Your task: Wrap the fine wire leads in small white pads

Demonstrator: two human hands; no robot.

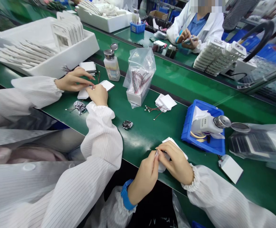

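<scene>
At the table's front edge my left hand (144,177), with a blue wrist strap (127,194), is closed in a pinch. My right hand (176,162) meets it, thumb and fingertips pressed together. A small dark bit shows between the fingertips, too small to name. Under and behind my right hand lie flat white packs (173,142), mostly covered by its fingers. Further back on the green table sit more white packs (167,102) with thin red and black wires ending in small white connectors. A crumpled ball of silvery-black foil (127,124) rests to the left.
A blue basket (187,126) holds a tilted dispenser bottle (205,125). Beyond stand a clear bag of wired packs (141,79) and another bottle (112,66). At left, a co-worker's hands (99,94) handle white packs. One wired pack (231,168) lies right, near bagged packs (258,139).
</scene>
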